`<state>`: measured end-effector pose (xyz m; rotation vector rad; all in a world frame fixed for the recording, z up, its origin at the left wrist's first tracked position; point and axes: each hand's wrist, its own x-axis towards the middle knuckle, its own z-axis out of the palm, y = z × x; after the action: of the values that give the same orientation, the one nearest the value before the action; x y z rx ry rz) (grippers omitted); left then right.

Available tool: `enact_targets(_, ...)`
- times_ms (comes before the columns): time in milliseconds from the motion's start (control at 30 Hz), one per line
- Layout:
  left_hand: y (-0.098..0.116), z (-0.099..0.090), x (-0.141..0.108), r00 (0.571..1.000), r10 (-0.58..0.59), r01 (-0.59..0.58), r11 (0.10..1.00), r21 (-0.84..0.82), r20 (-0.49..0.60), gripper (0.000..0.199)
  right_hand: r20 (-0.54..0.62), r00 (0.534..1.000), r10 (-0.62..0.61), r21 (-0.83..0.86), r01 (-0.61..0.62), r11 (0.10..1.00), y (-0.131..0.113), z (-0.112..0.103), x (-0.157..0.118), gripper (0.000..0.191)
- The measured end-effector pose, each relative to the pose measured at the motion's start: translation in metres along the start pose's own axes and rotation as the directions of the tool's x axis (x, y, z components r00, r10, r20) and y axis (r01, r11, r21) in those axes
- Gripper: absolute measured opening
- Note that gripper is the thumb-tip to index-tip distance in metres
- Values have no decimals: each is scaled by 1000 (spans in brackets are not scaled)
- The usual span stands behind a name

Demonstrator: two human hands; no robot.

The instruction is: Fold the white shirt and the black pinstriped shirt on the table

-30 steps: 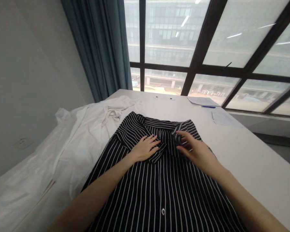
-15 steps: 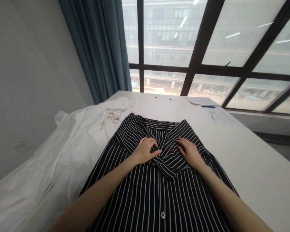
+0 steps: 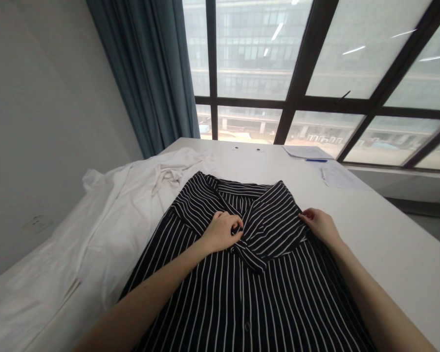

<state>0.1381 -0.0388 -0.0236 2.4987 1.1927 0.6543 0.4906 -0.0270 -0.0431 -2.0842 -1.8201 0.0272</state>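
Note:
A black shirt with white stripes lies spread on the white table, its collar end pointing away from me. Near the middle of its neckline, my left hand rests with thumb and fingers curled together on the twisted front fabric. My right hand is at the shirt's right shoulder edge, pinching the cloth there between thumb and fingers. A twisted strip of the striped fabric crosses the front below my left hand. Closer to me, a button shows on the front.
White cloth lies heaped along the left side of the table. Papers and a blue pen lie at the back right. Behind the table are a blue curtain and a dark-framed window.
My right hand has moved right, from the chest fabric to the shirt's right shoulder edge, and pinches it. The right front panel looks flatter. My left hand has hardly moved.

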Motion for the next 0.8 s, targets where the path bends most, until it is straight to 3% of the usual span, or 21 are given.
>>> enact_targets(300,7,2,5,993,3,-42,942,-332,-117,18,-8,997,74,59,-73,996,7,5,3,24)
enact_targets(533,2,16,-2,1000,-26,24,966,-259,-6,23,9,985,174,19,-174,985,19,-8,5,23)
enact_targets(800,5,23,-10,995,99,-98,993,-73,1,40,131,991,33,-50,-26,998,-4,-19,23,23)
